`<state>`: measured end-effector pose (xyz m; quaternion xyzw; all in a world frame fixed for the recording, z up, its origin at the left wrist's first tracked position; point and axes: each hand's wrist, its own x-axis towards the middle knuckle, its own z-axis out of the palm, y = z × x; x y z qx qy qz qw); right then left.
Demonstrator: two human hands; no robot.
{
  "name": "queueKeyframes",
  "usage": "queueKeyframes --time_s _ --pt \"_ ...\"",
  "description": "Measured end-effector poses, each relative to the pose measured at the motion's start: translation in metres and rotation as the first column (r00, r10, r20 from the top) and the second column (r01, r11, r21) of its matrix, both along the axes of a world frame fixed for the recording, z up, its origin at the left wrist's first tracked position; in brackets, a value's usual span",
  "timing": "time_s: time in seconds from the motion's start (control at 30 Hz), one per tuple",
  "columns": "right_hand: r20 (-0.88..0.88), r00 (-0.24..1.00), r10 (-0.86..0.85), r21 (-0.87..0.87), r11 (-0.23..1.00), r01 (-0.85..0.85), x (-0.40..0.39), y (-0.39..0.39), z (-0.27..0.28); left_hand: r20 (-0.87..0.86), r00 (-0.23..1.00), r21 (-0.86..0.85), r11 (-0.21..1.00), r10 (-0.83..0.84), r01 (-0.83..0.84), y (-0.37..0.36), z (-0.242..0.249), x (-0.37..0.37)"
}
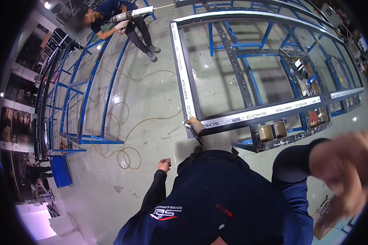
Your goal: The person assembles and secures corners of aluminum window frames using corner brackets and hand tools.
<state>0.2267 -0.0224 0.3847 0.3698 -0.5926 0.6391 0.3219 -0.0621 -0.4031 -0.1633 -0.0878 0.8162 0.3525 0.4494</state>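
right hand point(343, 163) nearest, blurred, cannot tell its fingers | left hand point(164, 165) near-left of frame point(241, 125), fingers loosely curled, hold unclear | frame on trestle point(234, 61), looks joined, tape point(274, 110) on; work left unclear | block point(195, 124) at its near-left corner | hose point(159, 119) left of frame, trip risk | co-worker point(106, 9) beyond, holding gun point(131, 15)
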Motion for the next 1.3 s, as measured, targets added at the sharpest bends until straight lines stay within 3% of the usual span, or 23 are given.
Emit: queueKeyframes --time_s 0.1,0.17,0.2,0.23,0.27,0.3,0.37,0.4,0.47,0.53,0.63,0.8,0.87,0.9,0.93,0.97,1.0,1.03,1.07,1.1,1.13,1.2,1.3 --pt "0.179 0.967 -0.183 -0.279 0.933 0.228 -0.003 0.012 -0.059 -0.002 0.996 -0.052 0.995 -0.087 0.087 -0.009 -0.020 0.001" --pt "0.401 0.857 -0.323 -0.494 0.712 0.499 -0.005 0.007 -0.128 -0.048 0.970 -0.117 0.966 -0.238 0.231 -0.028 -0.043 0.003" --pt "0.602 0.701 -0.381 -0.492 0.515 0.702 -0.003 -0.005 -0.169 -0.276 0.855 -0.066 0.896 -0.439 0.439 -0.046 -0.054 0.011" --pt "0.760 0.607 -0.234 -0.504 0.377 0.777 0.007 -0.011 -0.230 -0.518 0.645 -0.105 0.790 -0.562 0.604 -0.060 -0.062 0.020" --pt "0.843 0.471 -0.261 -0.378 0.336 0.863 0.017 -0.021 -0.280 -0.553 0.580 -0.107 0.741 -0.598 0.663 -0.057 -0.070 0.019" --pt "0.961 0.262 -0.083 -0.216 0.360 0.908 0.041 -0.030 -0.336 -0.494 0.618 -0.087 0.743 -0.611 0.664 -0.051 -0.071 0.021" --pt "0.999 -0.004 0.039 -0.005 0.247 0.969 0.071 -0.072 -0.408 -0.247 0.811 -0.028 0.841 -0.530 0.540 -0.033 -0.070 0.024" --pt "0.970 -0.236 0.053 0.201 0.367 0.908 0.102 -0.092 -0.483 -0.102 0.900 -0.016 0.905 -0.424 0.425 -0.020 -0.069 0.026" --pt "0.690 -0.709 -0.147 0.669 0.503 0.547 0.155 -0.127 -0.524 0.063 0.966 -0.026 0.967 -0.250 0.252 -0.001 -0.066 0.029" --pt "0.544 -0.839 0.018 0.676 0.583 0.451 0.223 -0.161 -0.598 0.112 0.972 -0.017 0.978 -0.206 0.209 0.011 -0.064 0.031" --pt "0.399 -0.877 0.268 0.784 0.395 0.478 0.302 -0.192 -0.667 0.149 0.967 0.010 0.979 -0.204 0.205 0.023 -0.066 0.030" --pt "0.623 -0.712 0.324 0.739 0.053 0.671 0.294 -0.158 -0.592 0.204 0.948 0.083 0.970 -0.243 0.230 0.023 -0.093 0.018" --pt "0.734 -0.614 0.291 0.641 0.001 0.767 0.276 -0.143 -0.587 0.373 0.878 0.292 0.936 -0.299 0.195 0.030 -0.117 0.000" --pt "0.784 -0.562 0.262 0.584 -0.006 0.812 0.268 -0.135 -0.590 0.542 0.775 0.421 0.903 -0.325 0.084 0.038 -0.113 -0.004" --pt "0.811 -0.541 0.223 0.551 0.017 0.834 0.258 -0.130 -0.591 0.360 0.910 0.292 0.951 -0.204 0.098 0.037 -0.107 -0.009" --pt "0.791 -0.611 0.032 0.605 0.102 0.790 0.256 -0.129 -0.616 0.146 0.984 0.139 0.987 -0.104 0.084 0.068 -0.015 0.017" --pt "0.690 -0.701 -0.181 0.722 0.243 0.648 0.245 -0.127 -0.605 0.058 0.994 0.110 0.990 -0.093 0.087 0.074 -0.021 0.011" --pt "0.790 -0.605 -0.100 0.603 0.308 0.736 0.237 -0.121 -0.619 0.004 0.995 0.221 0.970 -0.101 0.098 0.077 -0.028 0.002" --pt "0.749 -0.544 -0.378 0.662 0.463 0.589 0.234 -0.120 -0.623 -0.031 0.987 0.287 0.944 -0.157 0.159 0.081 -0.031 -0.007" --pt "0.833 -0.455 -0.315 0.553 0.439 0.708 0.217 -0.120 -0.607 -0.072 0.994 0.304 0.947 -0.085 0.103 0.082 -0.026 -0.005" --pt "0.923 -0.383 -0.045 0.377 0.323 0.868 0.196 -0.122 -0.582 -0.050 0.996 0.320 0.944 -0.070 0.083 0.089 -0.007 -0.001" --pt "0.976 -0.216 0.016 0.199 0.320 0.926 0.198 -0.124 -0.615 -0.064 0.997 0.369 0.927 -0.049 0.069 0.083 -0.002 0.004" --pt "0.930 -0.307 0.203 0.211 0.390 0.897 0.203 -0.118 -0.630 -0.031 0.999 0.262 0.964 -0.034 0.041 0.033 -0.005 0.030"
